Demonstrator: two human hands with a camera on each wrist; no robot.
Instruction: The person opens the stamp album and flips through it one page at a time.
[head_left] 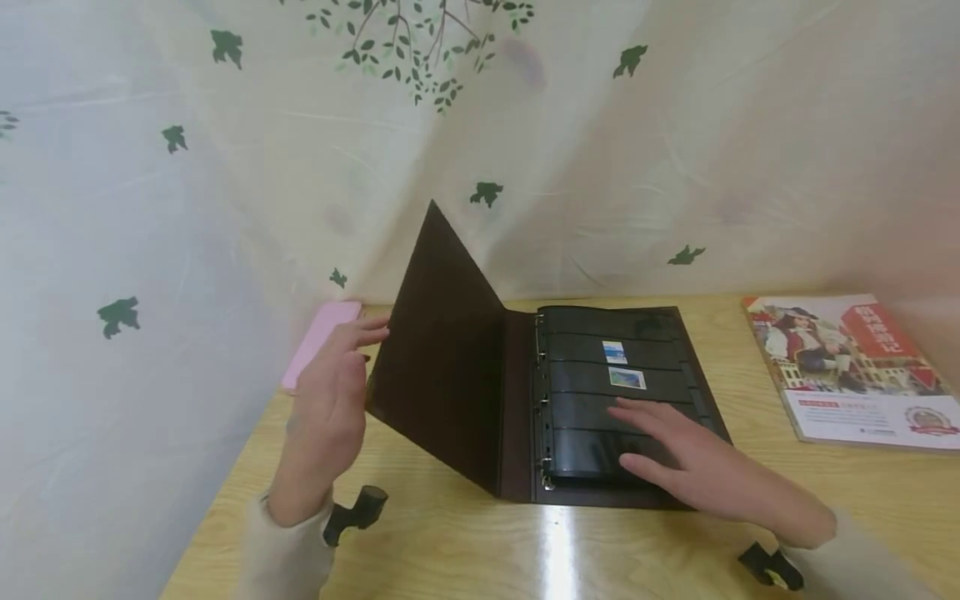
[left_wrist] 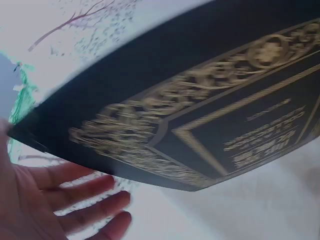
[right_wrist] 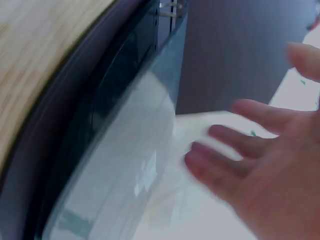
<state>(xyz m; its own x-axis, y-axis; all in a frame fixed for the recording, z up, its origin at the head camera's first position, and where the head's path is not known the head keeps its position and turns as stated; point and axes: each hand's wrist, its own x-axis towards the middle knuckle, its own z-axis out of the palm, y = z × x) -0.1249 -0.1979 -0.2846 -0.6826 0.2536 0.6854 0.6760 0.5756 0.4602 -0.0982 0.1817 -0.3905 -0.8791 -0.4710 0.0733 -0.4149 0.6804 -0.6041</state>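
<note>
A dark ring-bound stamp album (head_left: pixel 622 408) lies on the table, its front cover (head_left: pixel 450 358) standing tilted up at the left. Gold ornament and lettering decorate the outside of that cover in the left wrist view. My left hand (head_left: pixel 330 408) is at the cover's outer edge, fingers extended and thumb raised. Over the lower right of the black pocket page hovers my right hand (head_left: pixel 697 458), its fingers spread and holding nothing. Two small stamps, a blue and white one (head_left: pixel 614 352) and a bluish-green one (head_left: pixel 627 379), sit in the page's strips. Metal rings (head_left: pixel 543 402) run along the spine.
A pink flat item (head_left: pixel 322 340) lies behind my left hand. On the right rests a colourful illustrated book (head_left: pixel 847 367). The wooden table (head_left: pixel 420 533) ends at a pale curtain (head_left: pixel 570 150) printed with green leaves, which hangs behind and at the left.
</note>
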